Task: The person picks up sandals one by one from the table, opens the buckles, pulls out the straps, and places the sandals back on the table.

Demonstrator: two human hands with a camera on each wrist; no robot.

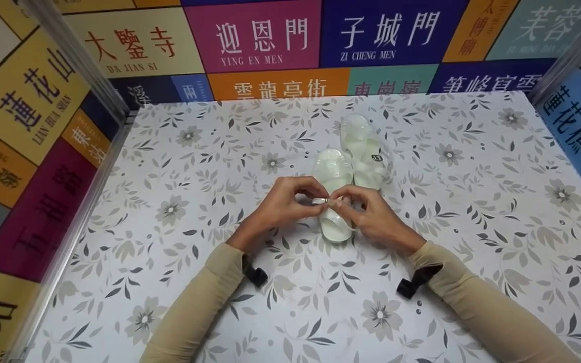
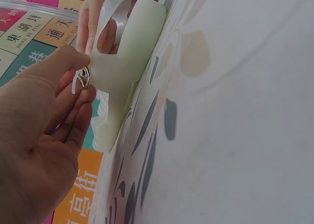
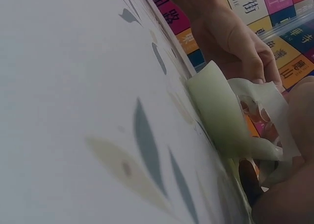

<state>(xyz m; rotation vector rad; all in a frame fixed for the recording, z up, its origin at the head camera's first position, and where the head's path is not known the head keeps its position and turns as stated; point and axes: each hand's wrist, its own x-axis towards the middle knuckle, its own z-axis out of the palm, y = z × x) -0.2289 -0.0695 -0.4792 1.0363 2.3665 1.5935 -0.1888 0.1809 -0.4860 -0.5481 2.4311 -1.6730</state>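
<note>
A pair of pale green-white sandals lies on the floral surface. My left hand [image 1: 283, 207] is over the near sandal [image 1: 336, 229], and its thumb and fingers pinch a small metal buckle [image 2: 84, 78] at the strap. From the other side my right hand [image 1: 379, 217] meets it, pinching the sandal's strap [image 3: 280, 113] between thumb and fingers. The fingertips of both hands nearly touch above the sandal, hiding part of the strap. Behind, touching or very close to the near one, is the far sandal [image 1: 363, 146], with a small dark mark on its side.
A white tabletop [image 1: 194, 302] with a grey leaf and flower print lies under everything. Colourful panels with Chinese lettering [image 1: 255, 35] stand along the back and both sides. A dark wrist camera [image 1: 255, 276] is strapped to each sleeve.
</note>
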